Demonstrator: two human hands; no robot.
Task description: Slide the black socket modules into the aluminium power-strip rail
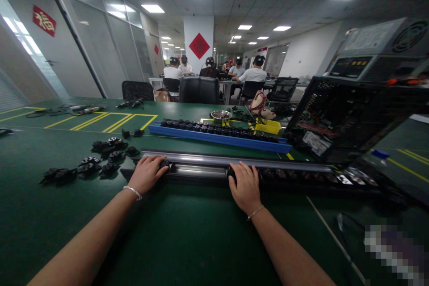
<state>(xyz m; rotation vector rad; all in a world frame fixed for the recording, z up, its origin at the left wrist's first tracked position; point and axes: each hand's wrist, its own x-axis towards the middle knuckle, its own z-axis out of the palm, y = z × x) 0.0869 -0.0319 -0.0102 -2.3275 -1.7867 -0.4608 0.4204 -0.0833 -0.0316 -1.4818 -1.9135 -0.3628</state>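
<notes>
A long dark rail (pixel 201 172) with a shiny metal channel lies across the green table in front of me. My left hand (pixel 147 173) is at its left part, with fingers closed over a small black part (pixel 165 165) sitting in the channel. Further right, my right hand (pixel 246 183) curls its fingers and thumb round another black part (pixel 230 171), mostly hidden by the hand. Bare channel shows between the two hands. To the right of my right hand, a row of black parts (pixel 291 175) fills the rail.
Loose black parts (pixel 89 167) lie in a cluster at left. Behind the rail is a blue tray (pixel 217 137) of black parts, with a metal bowl (pixel 221 115) and yellow bin (pixel 268 126) beyond. An open computer case (pixel 311 120) stands at right. People sit at far tables.
</notes>
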